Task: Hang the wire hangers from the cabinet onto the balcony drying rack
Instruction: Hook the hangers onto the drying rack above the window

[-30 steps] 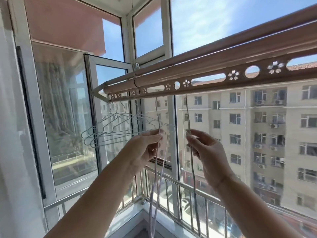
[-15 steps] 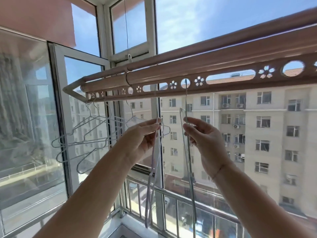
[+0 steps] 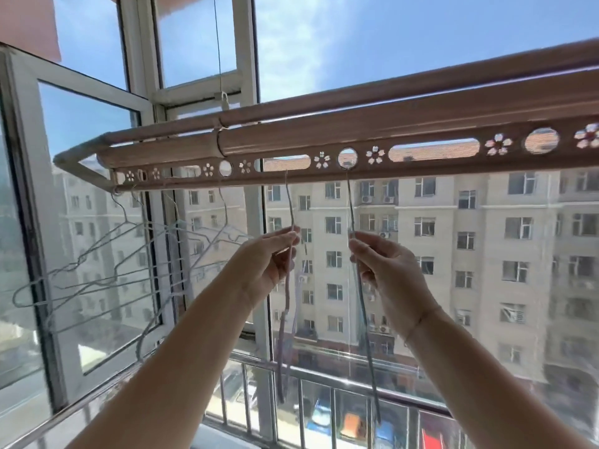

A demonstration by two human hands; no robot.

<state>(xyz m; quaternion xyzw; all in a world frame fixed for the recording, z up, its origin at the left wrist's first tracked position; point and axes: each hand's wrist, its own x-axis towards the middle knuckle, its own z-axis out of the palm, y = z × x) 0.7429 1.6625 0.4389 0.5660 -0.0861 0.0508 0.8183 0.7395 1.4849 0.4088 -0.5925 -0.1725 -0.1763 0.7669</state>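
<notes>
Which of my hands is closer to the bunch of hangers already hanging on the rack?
Left. Your left hand is just right of the hanging hangers, pinching a hanger. Your right hand is farther right, holding another.

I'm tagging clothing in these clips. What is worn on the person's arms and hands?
Both forearms are bare, with no sleeves in view and no gloves. The left hand shows nothing worn. The right hand has a thin bracelet at its wrist.

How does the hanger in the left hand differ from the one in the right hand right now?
The left hand's hanger hooks into a long slot of the rack; the right hand's hanger hooks into a round hole. The left hanger looks paler and bowed, the right hanger darker and straighter. Both hang edge-on, pinched near the neck.
</notes>
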